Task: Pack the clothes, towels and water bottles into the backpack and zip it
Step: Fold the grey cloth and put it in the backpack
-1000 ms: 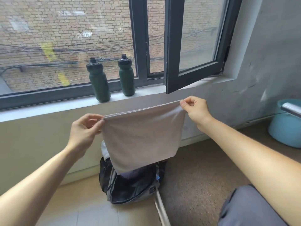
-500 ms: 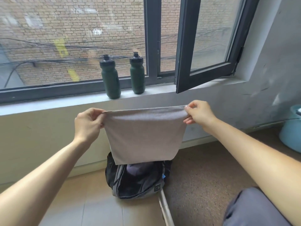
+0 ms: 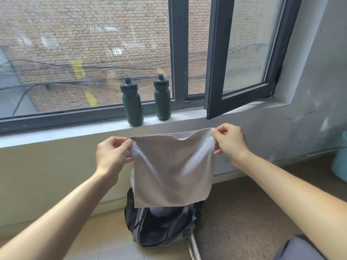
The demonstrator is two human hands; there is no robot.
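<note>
A: Grip status?
B: Both hands are on the towel [image 3: 172,171]. The left hand [image 3: 112,154] pinches its top left corner between thumb and curled fingers. The right hand [image 3: 230,142] pinches the top right corner the same way. Nothing else is held.
A: Towel shape?
B: It hangs flat between the two grips. The top edge sags a bit mid-span and soft folds run down from each corner. The lower edge is free.
A: Backpack?
B: The backpack [image 3: 185,232] is straight below the grips, on the floor by the wall. The main compartment is unzipped and the mouth gapes. From this view the towel's lower edge covers the back of the mouth, and I can't tell if it touches. There's some cloth inside, but I can't make out what.
A: Bottles?
B: Both are above and beyond the grips, upright on the sill [image 3: 75,130], caps on, near each other but apart. The left bottle [image 3: 132,106] sits over the left grip and the right bottle [image 3: 162,100] over the towel's middle.
A: Anything else?
B: A white cloth [image 3: 132,177] peeks out behind the towel's left edge, below the left grip. The window sash [image 3: 213,72] is swung inward above the right grip. A teal tub [image 3: 339,166] is well right of the right hand, cut off by the frame edge.
</note>
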